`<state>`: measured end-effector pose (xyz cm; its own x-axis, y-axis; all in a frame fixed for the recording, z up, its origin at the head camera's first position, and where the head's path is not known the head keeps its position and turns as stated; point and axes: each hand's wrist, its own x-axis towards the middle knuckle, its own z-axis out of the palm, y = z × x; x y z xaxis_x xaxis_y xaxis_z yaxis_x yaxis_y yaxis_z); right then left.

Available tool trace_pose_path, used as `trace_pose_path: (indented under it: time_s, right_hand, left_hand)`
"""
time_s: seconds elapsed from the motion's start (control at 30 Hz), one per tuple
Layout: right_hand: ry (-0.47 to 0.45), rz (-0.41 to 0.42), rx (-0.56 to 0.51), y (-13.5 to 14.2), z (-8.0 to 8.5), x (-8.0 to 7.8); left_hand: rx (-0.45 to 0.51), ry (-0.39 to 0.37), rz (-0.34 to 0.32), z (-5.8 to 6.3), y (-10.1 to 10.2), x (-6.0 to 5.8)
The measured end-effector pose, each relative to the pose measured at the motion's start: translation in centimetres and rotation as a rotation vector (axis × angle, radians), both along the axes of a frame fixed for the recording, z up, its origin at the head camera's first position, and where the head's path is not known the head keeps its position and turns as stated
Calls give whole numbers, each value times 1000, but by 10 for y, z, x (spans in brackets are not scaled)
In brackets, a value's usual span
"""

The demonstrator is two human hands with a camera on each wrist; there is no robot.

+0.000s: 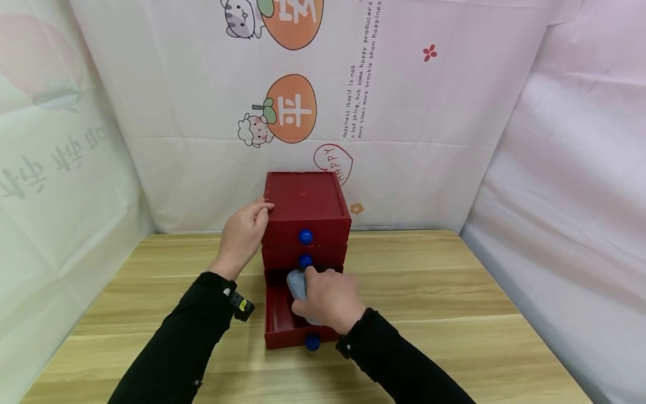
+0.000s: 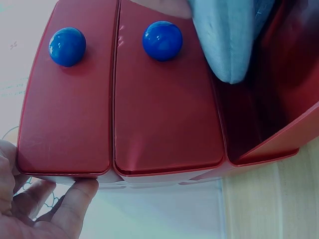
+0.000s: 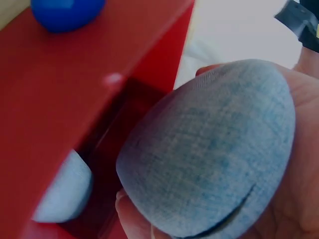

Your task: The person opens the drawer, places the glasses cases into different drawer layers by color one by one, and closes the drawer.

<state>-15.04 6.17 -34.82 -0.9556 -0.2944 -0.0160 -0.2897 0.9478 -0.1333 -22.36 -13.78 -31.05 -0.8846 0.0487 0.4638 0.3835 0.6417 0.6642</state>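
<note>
A dark red drawer chest (image 1: 305,196) stands on the table with its bottom drawer (image 1: 280,340) pulled out. My right hand (image 1: 330,297) is over that drawer and grips a rounded blue-grey fabric case (image 3: 209,149) with a dark slit along one edge. In the left wrist view, the tapered end of the fabric case (image 2: 227,42) hangs beside the middle drawer front. Another light blue rounded piece (image 3: 67,191) shows inside the red compartment in the right wrist view. My left hand (image 1: 242,235) rests at the chest's upper left edge, fingertips against its side.
Blue ball knobs mark the top drawer (image 1: 305,236), the middle drawer (image 1: 305,260) and the bottom drawer (image 1: 312,342). The two upper drawers are closed. A printed white cloth (image 1: 404,112) hangs behind the wood-grain table (image 1: 429,292), with more cloth at both sides.
</note>
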Motion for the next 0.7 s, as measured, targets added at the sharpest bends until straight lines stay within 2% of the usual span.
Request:
trace_pose_path:
  time_s: [0.23,0.7]
  right_hand:
    - [50,-14,18,-10,-16,-3]
    - [53,-79,49,-23,-37,-11]
  left_hand:
    - [-1,-5,-1,0,0,0]
    - [-3,4,5,1,1,0]
